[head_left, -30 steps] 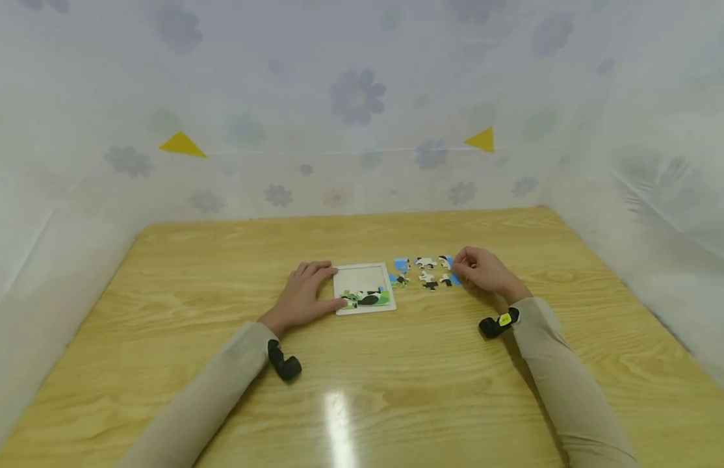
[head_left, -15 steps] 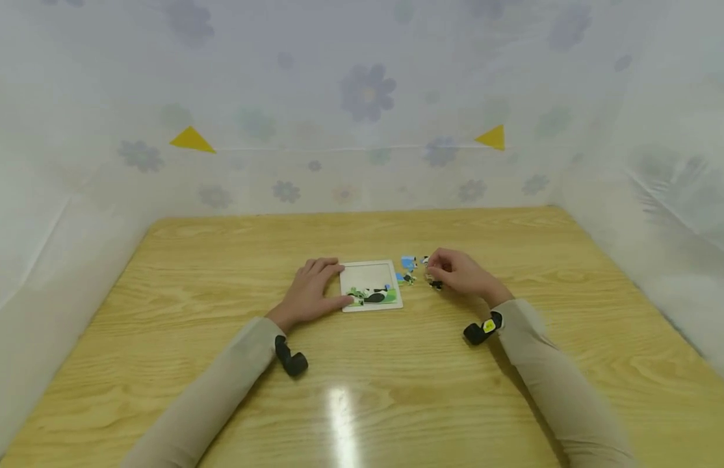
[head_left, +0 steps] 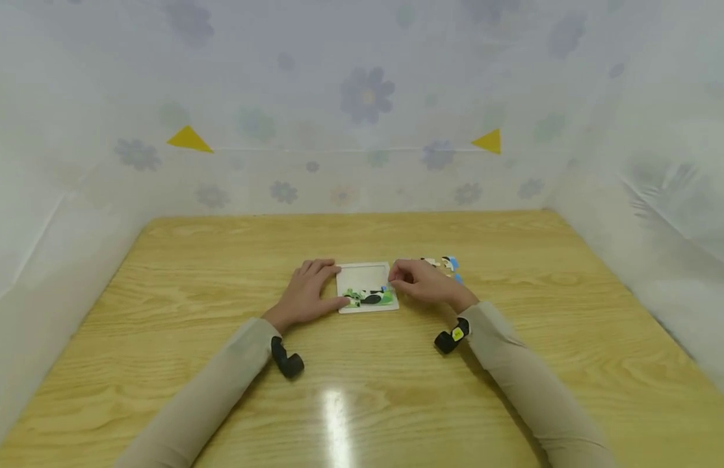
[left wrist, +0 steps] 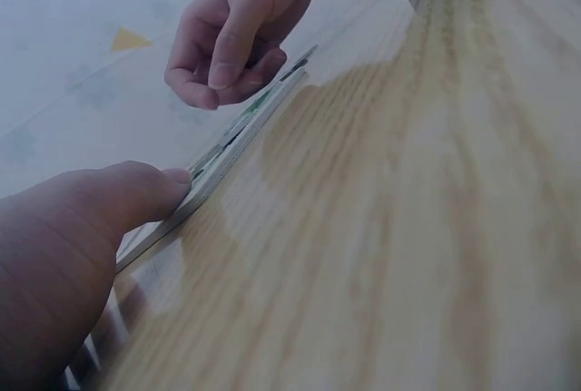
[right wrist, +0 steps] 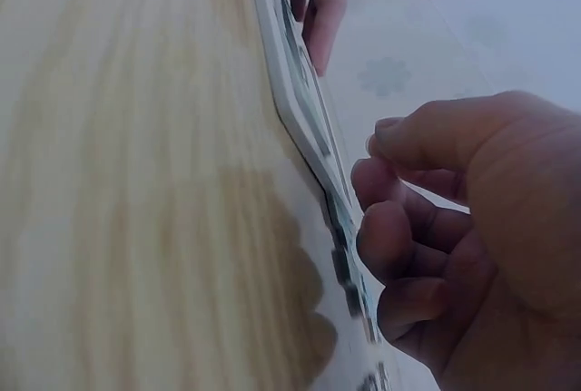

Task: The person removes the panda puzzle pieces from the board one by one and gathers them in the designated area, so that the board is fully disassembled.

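A white square puzzle tray lies on the table, a black, white and green strip of picture along its near side. At its left edge is my left hand. Its fairly straight thumb rests on the near left corner, and its forefinger reaches the far left corner. My right hand is at the tray's right edge, thumb and forefinger bent together, other fingers curled. Whether a piece is between its fingertips cannot be made out. Loose puzzle pieces show beyond it; others are hidden under it.
The wood-grain table extends around the tray on all sides. A pale floral curtain encloses the back and both sides, with two yellow triangles on it. Black wrist cameras sit on both cuffs.
My right hand has moved left over the loose pieces, from their right end to the tray's right edge. The rightmost pieces show again behind it. My left hand has stayed at the tray.
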The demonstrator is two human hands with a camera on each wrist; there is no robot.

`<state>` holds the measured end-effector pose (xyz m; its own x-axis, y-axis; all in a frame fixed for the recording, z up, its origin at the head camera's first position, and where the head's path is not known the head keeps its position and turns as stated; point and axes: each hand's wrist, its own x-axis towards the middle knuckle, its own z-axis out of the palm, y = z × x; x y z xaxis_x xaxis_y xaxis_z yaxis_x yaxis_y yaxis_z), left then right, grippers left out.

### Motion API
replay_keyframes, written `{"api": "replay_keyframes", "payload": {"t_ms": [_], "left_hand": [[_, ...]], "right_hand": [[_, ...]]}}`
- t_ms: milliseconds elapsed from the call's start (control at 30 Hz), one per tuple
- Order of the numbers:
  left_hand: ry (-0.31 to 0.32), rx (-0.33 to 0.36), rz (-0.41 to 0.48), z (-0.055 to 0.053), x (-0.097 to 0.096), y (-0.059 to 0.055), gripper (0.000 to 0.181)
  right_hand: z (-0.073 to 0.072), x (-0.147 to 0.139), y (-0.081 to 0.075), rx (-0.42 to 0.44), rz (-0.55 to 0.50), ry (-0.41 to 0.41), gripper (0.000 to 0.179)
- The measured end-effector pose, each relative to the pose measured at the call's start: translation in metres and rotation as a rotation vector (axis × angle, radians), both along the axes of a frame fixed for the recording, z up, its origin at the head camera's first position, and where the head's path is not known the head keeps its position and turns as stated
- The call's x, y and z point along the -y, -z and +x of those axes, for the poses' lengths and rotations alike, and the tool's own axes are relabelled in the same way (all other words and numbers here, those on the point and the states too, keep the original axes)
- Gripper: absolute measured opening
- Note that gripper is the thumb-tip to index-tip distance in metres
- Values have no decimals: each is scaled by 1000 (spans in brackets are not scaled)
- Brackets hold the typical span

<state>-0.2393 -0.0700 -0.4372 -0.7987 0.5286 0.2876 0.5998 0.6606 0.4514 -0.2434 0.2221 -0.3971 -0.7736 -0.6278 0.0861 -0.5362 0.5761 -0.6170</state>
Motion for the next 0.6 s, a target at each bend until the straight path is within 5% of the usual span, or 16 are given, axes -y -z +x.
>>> {"api": "replay_keyframes", "payload": {"t_ms": [600], "left_hand": [[4, -7, 6, 2, -2, -3, 68]], "right_hand": [[-6, 48, -1, 49, 8, -118, 12]]}}
